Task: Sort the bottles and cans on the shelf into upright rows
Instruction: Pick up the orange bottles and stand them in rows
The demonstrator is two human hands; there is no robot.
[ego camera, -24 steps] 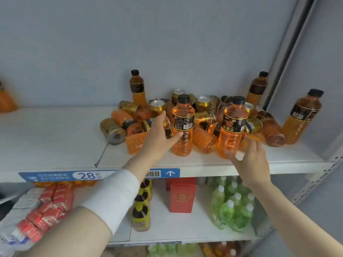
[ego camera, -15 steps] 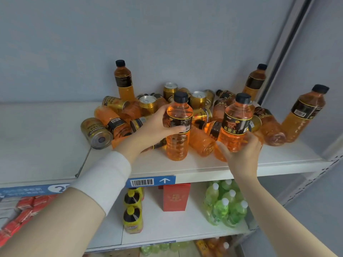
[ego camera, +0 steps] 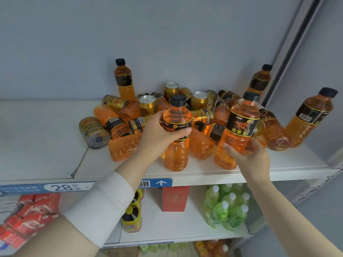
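Toppled cans [ego camera: 94, 132] and bottles [ego camera: 201, 145] crowding held bottles [ego camera: 177, 138].

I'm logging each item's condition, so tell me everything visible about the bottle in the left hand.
The bottle is clear plastic filled with orange drink, with a black screw cap, a black label around its upper body and a ribbed lower half. It stands upright near the front edge of the shelf, ahead of the heap of fallen cans and bottles. The left hand wraps its label, thumb across the front. Whether its base rests on the shelf cannot be told.
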